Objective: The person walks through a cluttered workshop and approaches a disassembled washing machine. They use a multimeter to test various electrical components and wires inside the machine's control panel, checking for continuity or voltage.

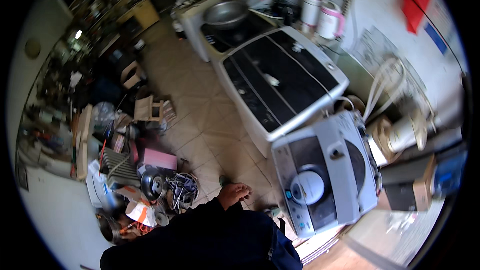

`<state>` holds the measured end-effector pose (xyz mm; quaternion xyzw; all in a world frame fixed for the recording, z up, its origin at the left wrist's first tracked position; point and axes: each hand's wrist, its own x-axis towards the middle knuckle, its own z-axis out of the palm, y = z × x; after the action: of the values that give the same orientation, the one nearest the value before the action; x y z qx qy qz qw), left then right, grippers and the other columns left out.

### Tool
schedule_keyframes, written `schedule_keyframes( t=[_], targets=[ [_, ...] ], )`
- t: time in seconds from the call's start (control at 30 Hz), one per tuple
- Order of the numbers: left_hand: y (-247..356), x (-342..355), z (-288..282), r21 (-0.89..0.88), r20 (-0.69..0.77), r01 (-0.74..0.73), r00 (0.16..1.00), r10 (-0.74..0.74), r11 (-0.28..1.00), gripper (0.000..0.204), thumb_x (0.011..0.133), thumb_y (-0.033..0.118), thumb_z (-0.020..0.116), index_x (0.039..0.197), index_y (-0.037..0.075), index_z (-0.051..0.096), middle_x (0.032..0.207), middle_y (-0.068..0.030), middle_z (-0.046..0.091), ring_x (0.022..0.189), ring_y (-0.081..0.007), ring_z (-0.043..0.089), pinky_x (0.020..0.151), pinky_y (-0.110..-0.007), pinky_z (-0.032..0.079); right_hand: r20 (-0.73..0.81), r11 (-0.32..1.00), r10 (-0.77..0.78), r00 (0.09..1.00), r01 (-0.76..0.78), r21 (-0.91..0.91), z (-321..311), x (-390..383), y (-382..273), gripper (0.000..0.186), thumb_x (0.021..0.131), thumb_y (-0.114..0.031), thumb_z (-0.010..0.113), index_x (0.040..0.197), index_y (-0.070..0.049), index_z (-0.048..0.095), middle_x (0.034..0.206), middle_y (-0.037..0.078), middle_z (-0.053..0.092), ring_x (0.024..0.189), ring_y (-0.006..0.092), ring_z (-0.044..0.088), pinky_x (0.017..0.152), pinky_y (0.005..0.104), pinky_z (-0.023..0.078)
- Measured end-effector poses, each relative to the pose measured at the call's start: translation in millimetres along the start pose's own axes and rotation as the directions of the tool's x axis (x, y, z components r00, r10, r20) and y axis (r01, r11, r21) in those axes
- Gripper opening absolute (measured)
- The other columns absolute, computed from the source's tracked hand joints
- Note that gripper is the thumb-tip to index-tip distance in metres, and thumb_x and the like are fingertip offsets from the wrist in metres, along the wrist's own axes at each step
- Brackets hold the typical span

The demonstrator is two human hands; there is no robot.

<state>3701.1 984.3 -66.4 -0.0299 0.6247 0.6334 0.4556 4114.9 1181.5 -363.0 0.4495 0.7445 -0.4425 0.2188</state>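
Observation:
My left hand (234, 195) is held in front of my body, its dark sleeve (200, 225) coming across from the lower left. Its fingers are curled in toward the palm; whatever they may hold is too small to make out. My right hand does not show. Nearest on the right stands a grey washing machine (345, 195) with a see-through lid and a round white disc (307, 188) showing at its front. Beyond it is a larger white washing machine (285, 77) with a dark glass top, where small pale scraps lie. Neither machine is touched by the hand.
Clutter lines the left: a pink box (159, 159), a basket of metal tools (183, 190), a ribbed heater (121, 169) and a wooden stool (148, 109). A metal basin (226, 14) sits on a far machine. Boxes (407, 195) stand at right. Tiled floor (205, 140) runs between.

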Motion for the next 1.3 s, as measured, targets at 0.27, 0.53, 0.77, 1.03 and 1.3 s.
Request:
schedule_keyframes(
  t=[0.27, 0.53, 0.77, 1.03, 1.3],
  targets=[
    [29, -3, -226, -0.15, -0.178, -0.158, 0.975, 0.131, 0.976, 0.025, 0.098, 0.02, 0.056, 0.111, 0.001, 0.063, 0.103, -0.0037, 0.067, 0.09, -0.0112, 0.061, 0.078, -0.027, 0.049, 0.123, 0.978, -0.172, 0.977, 0.184, -0.094, 28, 123, -296, 0.033, 0.079, -0.04, 0.065, 0.084, -0.01, 0.077, 0.079, 0.015, 0.072, 0.074, 0.0338, 0.07, 0.069, 0.0441, 0.056],
    [110, -17, -400, -0.341, -0.478, -0.445, 0.841, 0.256, 0.828, 0.023, 0.098, 0.018, 0.056, 0.112, 0.001, 0.064, 0.103, -0.0041, 0.067, 0.093, -0.0117, 0.061, 0.084, -0.027, 0.049, 0.251, 0.935, -0.309, 0.917, 0.341, -0.093, 101, 169, -544, 0.033, 0.08, -0.041, 0.063, 0.084, -0.011, 0.077, 0.081, 0.015, 0.072, 0.075, 0.0352, 0.069, 0.071, 0.045, 0.056],
    [156, 52, -525, -0.457, -0.448, -0.304, 0.89, 0.079, 0.835, 0.021, 0.097, 0.015, 0.056, 0.112, 0.003, 0.065, 0.103, -0.0033, 0.067, 0.093, -0.013, 0.062, 0.082, -0.028, 0.048, 0.329, 0.798, -0.246, 0.912, 0.383, -0.466, 165, 259, -637, 0.034, 0.08, -0.043, 0.062, 0.083, -0.012, 0.077, 0.082, 0.015, 0.072, 0.076, 0.0364, 0.069, 0.072, 0.0459, 0.056],
    [261, 79, -723, -0.46, -0.746, -0.496, 0.666, -0.017, 0.736, 0.025, 0.097, 0.02, 0.057, 0.115, 0.003, 0.063, 0.111, -0.0087, 0.067, 0.099, -0.0181, 0.063, 0.086, -0.031, 0.05, 0.574, 0.442, -0.349, 0.741, 0.67, -0.596, 253, 415, -918, 0.031, 0.08, -0.043, 0.06, 0.083, -0.017, 0.076, 0.087, 0.014, 0.072, 0.077, 0.0372, 0.069, 0.073, 0.0467, 0.057],
    [327, 134, -905, -0.553, -0.822, -0.62, 0.515, -0.243, 0.557, 0.023, 0.097, 0.016, 0.054, 0.111, 0.0, 0.063, 0.106, -0.0112, 0.068, 0.092, -0.02, 0.064, 0.082, -0.034, 0.052, 0.597, 0.574, -0.502, 0.626, 0.757, -0.312, 407, 491, -1328, 0.025, 0.085, -0.018, 0.056, 0.082, 0.003, 0.07, 0.076, 0.013, 0.071, 0.064, 0.0217, 0.071, 0.062, 0.0319, 0.059]
  ],
)
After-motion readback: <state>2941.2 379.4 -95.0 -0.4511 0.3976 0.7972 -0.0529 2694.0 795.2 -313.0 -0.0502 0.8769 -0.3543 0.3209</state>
